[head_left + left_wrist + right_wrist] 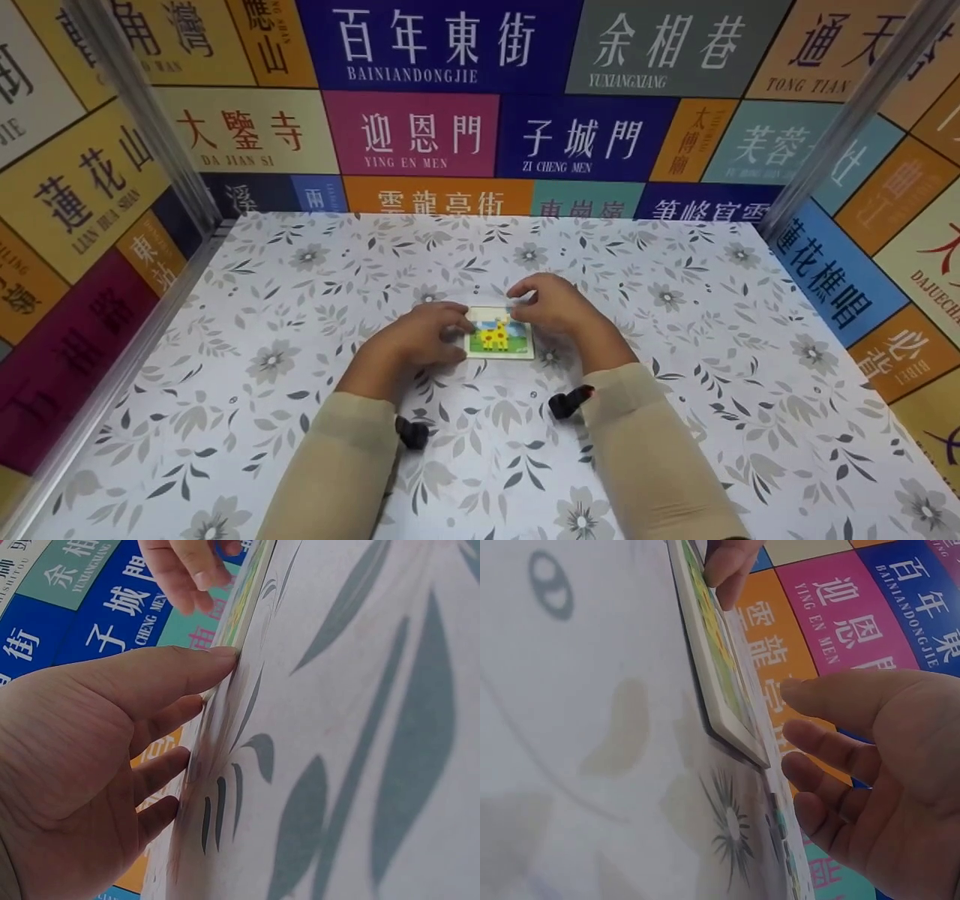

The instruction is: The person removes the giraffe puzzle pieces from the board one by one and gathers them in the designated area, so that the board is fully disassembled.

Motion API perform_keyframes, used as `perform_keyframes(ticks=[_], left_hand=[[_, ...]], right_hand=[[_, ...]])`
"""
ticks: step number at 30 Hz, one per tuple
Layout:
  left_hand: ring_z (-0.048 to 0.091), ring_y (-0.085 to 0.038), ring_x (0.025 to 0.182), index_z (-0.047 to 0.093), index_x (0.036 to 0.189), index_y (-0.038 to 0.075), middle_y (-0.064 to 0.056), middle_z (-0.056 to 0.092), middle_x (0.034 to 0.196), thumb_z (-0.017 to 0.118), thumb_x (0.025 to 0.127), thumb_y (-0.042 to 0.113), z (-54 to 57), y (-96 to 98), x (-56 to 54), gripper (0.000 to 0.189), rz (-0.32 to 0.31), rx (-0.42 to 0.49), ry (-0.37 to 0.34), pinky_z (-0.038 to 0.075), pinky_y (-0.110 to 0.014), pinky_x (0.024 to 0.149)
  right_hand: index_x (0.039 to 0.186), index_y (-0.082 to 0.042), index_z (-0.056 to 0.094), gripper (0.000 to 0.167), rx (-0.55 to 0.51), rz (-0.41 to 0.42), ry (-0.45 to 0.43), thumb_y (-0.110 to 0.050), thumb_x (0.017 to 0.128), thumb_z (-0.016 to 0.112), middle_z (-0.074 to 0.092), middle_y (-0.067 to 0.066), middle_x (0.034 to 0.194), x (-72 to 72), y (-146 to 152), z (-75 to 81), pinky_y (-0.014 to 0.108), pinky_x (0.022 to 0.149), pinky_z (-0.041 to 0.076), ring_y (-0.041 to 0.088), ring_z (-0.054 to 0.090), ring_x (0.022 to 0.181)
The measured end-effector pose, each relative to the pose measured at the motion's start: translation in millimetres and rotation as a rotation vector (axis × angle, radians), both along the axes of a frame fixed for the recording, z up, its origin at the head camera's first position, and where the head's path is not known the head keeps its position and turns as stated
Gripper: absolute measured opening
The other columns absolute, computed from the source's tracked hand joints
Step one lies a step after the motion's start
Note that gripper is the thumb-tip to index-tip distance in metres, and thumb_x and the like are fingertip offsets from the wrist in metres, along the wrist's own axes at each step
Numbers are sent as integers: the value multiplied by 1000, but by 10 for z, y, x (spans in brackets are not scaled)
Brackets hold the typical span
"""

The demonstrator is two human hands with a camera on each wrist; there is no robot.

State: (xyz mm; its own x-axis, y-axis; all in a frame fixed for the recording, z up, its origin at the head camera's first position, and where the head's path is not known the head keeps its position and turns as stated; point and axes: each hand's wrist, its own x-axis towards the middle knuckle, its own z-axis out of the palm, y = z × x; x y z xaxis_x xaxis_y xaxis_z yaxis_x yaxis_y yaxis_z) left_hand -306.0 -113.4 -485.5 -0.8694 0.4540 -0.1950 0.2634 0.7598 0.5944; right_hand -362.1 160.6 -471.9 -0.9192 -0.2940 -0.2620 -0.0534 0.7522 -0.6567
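Note:
A small rectangular board with a cream border and a picture of a yellow, red-spotted giraffe lies flat on the patterned tabletop. My left hand is at its left side, with the thumb by the lower corner and a forefinger over the upper left. In the left wrist view, the straight thumb reaches the board's edge while other fingertips rest near the tabletop. Above the board's upper right corner is my right hand, its fingers loosely bent. The right wrist view shows nothing between that hand's thumb and fingers.
A white tabletop with grey flowers and leaves surrounds the board. Colourful panels with Chinese lettering stand behind it and along both sides. Clear edge posts rise at the back corners. Black wrist devices sit at the sleeves.

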Motion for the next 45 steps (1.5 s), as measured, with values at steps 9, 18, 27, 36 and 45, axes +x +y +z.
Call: perform_keyframes(ticks=[9, 18, 27, 36, 45], left_hand=[[31, -24, 164, 73, 134, 31, 11, 45, 169, 81, 93, 28, -8, 0, -3, 42, 9, 0, -3, 26, -50, 135], [31, -26, 164, 73, 134, 29, 8, 45, 169, 81, 93, 28, -3, 0, -6, 42, -12, 10, 16, 25, -51, 135], [31, -27, 164, 73, 136, 27, 6, 45, 170, 81, 94, 28, -14, 0, -30, 42, -29, -5, 17, 24, -50, 136], [31, -27, 164, 74, 134, 26, 5, 45, 170, 81, 94, 26, 1, 0, -13, 41, -21, 5, 11, 23, -50, 136], [30, -27, 164, 73, 136, 26, 6, 45, 170, 81, 94, 26, -4, 6, -7, 43, -15, 1, 11, 23, -51, 136]], right_hand=[[117, -21, 79, 25, 5, 72, 32, -18, 93, 82, 66, 4, 128, 33, 29, -65, 46, 102, 55, 27, 63, 117], [116, -16, 81, 22, 48, 163, 97, -17, 94, 79, 64, 4, 137, 49, 29, -109, 49, 109, 52, 28, 61, 120], [119, -15, 81, 24, 106, 163, 89, -18, 95, 78, 59, 1, 140, 62, -22, -90, 47, 115, 50, 26, 59, 126], [125, -17, 79, 31, 79, 149, 97, -13, 94, 78, 62, 3, 132, 59, -8, -68, 45, 107, 52, 24, 60, 115], [128, -20, 76, 36, 35, 89, 73, -3, 96, 73, 68, 2, 129, 42, 15, -83, 47, 107, 55, 27, 64, 122]])
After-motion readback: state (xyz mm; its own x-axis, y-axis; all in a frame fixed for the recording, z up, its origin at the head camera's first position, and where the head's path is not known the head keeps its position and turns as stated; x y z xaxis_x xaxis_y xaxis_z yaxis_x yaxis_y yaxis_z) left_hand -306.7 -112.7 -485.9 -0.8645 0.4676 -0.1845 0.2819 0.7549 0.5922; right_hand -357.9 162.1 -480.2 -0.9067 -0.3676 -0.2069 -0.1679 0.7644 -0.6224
